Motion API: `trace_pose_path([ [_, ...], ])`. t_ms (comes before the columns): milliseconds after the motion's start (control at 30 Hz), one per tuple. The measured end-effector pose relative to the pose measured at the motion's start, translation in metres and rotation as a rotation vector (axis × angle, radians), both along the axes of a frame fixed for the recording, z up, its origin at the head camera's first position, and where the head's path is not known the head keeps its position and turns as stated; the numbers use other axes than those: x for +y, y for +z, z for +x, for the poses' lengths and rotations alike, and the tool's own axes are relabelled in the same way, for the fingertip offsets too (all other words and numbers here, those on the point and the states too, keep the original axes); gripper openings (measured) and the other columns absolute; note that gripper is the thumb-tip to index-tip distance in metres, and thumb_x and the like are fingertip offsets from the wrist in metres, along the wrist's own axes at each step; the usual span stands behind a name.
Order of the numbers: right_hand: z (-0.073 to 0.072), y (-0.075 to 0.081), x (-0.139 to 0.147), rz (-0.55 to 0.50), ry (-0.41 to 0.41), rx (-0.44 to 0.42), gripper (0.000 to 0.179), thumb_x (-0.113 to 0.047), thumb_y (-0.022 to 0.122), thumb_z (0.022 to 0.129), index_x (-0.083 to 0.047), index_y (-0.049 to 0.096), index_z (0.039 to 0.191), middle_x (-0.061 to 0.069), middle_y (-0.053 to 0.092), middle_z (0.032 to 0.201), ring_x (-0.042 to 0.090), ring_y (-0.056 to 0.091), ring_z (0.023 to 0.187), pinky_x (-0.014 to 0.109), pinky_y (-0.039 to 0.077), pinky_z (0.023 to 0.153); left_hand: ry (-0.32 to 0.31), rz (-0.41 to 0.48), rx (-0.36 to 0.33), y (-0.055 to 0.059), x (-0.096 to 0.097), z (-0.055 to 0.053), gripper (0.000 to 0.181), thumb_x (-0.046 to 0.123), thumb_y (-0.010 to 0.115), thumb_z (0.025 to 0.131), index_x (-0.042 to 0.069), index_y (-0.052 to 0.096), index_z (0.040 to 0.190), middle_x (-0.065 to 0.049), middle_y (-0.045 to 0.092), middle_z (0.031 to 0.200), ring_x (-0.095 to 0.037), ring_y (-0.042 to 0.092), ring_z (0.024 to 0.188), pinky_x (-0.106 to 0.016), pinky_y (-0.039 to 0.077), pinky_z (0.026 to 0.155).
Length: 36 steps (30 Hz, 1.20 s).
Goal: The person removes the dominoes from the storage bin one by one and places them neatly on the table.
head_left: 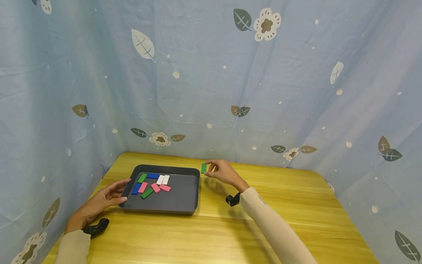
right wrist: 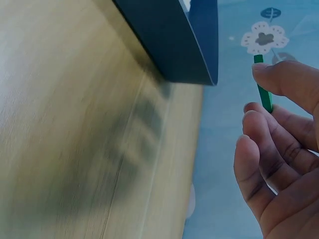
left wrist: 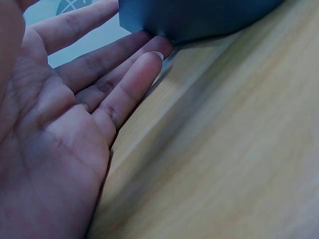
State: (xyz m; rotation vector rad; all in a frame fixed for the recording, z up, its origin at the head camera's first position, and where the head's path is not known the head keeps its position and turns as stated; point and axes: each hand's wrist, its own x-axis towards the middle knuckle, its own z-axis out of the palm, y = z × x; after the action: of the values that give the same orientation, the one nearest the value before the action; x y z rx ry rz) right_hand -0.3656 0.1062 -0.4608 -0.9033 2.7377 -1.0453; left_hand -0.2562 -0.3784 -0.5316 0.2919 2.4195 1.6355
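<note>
Blue cloth printed with leaves and flowers [head_left: 211, 73] hangs behind and beside a yellow wooden table [head_left: 263, 234]. From the head camera, a dark grey tray [head_left: 184, 200] sits on the table's left part, holding flat tiles: a light green one [head_left: 142, 178], two blue ones [head_left: 152, 176] [head_left: 136, 189], two white ones side by side [head_left: 163, 179], three pink ones [head_left: 155, 187], and a dark green one [head_left: 147, 193]. The left hand [head_left: 105, 200] lies at the tray's near left corner, fingers straight and relaxed, grasping nothing, fingertips against the tray wall. The right hand [head_left: 222, 171] is raised just past the tray's far right corner and pinches a small green tile [head_left: 203, 168] upright between thumb and fingers, off the tray and above the table. From the left wrist camera, the open palm [left wrist: 55, 144] faces the lens and two fingertips [left wrist: 149, 62] touch the tray's outer corner [left wrist: 199, 20] where it meets the wood. From the right wrist camera, the green tile [right wrist: 264, 92] shows edge-on, gripped between the thumb and a fingertip [right wrist: 256, 119], beside the tray's corner [right wrist: 199, 45], with the other fingers loosely curled below.
</note>
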Motion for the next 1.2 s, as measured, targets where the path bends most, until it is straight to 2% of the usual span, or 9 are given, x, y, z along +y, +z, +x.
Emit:
trace_pose_path([
  [167,0.002,-0.002,0.013,0.002,-0.013,-0.004,0.045,-0.027,0.074,0.098,-0.015,0.064,0.14,-0.006,0.069,0.095,0.013,0.061,0.07,0.031,0.051,0.065,-0.001,0.015,-0.016,0.001,0.0,0.002,0.07,0.023,0.067,0.102,0.017,0.032,0.162,-0.018,0.03,0.161,-0.02,0.048,0.122,-0.038,0.051,0.09],
  [433,0.002,-0.006,0.038,0.004,-0.03,0.007,0.046,-0.025,0.073,0.098,-0.01,0.064,0.14,-0.006,0.069,0.094,0.013,0.061,0.071,0.033,0.051,0.066,0.002,-0.014,-0.011,0.0,-0.001,0.002,0.07,0.024,0.066,0.103,0.016,0.031,0.163,-0.018,0.029,0.162,-0.035,0.042,0.129,-0.045,0.047,0.094],
  [667,0.004,-0.009,0.062,0.002,-0.065,-0.021,0.045,-0.024,0.074,0.097,-0.012,0.065,0.139,-0.006,0.069,0.094,0.015,0.061,0.073,0.034,0.051,0.067,0.006,-0.001,-0.023,0.001,0.001,0.002,0.07,0.025,0.067,0.102,0.018,0.032,0.162,-0.017,0.03,0.161,-0.035,0.042,0.128,-0.044,0.048,0.093],
  [833,0.005,-0.015,0.077,-0.008,-0.071,-0.019,0.045,-0.025,0.074,0.098,-0.013,0.064,0.14,-0.006,0.069,0.093,0.015,0.061,0.072,0.033,0.051,0.065,0.002,-0.001,-0.007,0.002,0.002,0.001,0.068,0.022,0.066,0.103,0.016,0.032,0.162,-0.017,0.031,0.16,-0.033,0.044,0.125,-0.044,0.048,0.092],
  [1000,0.003,-0.022,0.089,-0.016,-0.089,-0.023,0.044,-0.024,0.074,0.098,-0.014,0.064,0.14,-0.007,0.069,0.093,0.015,0.061,0.072,0.032,0.05,0.063,-0.013,-0.002,0.011,0.002,0.001,0.0,0.069,0.023,0.065,0.103,0.016,0.031,0.163,-0.019,0.029,0.161,-0.039,0.04,0.129,-0.047,0.046,0.093],
  [1200,0.001,-0.029,0.098,-0.006,-0.098,-0.042,0.043,-0.019,0.073,0.097,-0.011,0.065,0.138,-0.005,0.069,0.091,0.016,0.06,0.07,0.03,0.049,0.062,0.003,-0.008,-0.009,0.002,0.001,0.0,0.07,0.025,0.067,0.102,0.018,0.031,0.163,-0.018,0.028,0.162,-0.043,0.037,0.133,-0.05,0.045,0.096],
])
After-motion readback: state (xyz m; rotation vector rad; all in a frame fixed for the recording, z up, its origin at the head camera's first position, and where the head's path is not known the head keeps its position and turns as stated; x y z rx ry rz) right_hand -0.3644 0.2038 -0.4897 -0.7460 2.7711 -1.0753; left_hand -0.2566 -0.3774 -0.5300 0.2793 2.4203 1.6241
